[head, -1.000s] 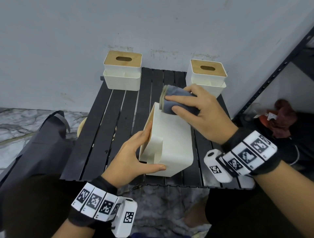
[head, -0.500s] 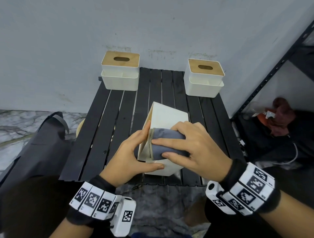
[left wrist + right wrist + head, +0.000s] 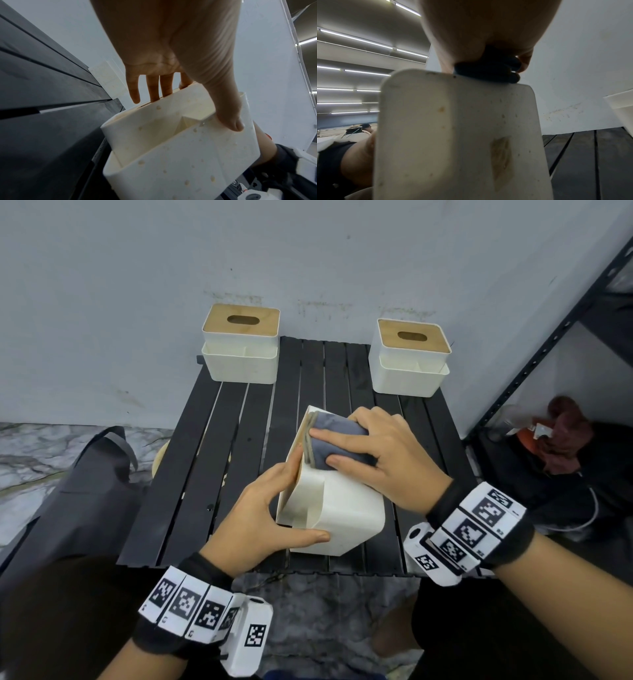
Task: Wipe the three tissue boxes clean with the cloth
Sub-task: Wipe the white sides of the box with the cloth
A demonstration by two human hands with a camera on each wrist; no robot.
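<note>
Left hand (image 3: 263, 508) clasps the tipped tissue box (image 3: 346, 515) — thumb on one face, fingers behind; right hand (image 3: 387, 453) grip presses the folded cloth (image 3: 329, 440) on top.

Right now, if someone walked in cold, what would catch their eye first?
Centre of the black slatted table: a white tissue box tipped on its side, left hand steadying it, right hand pressing a folded grey cloth onto its upper face. The right wrist view shows a yellowish smear on its side. Two more wood-lidded boxes, back left and back right, stand upright by the wall.
</note>
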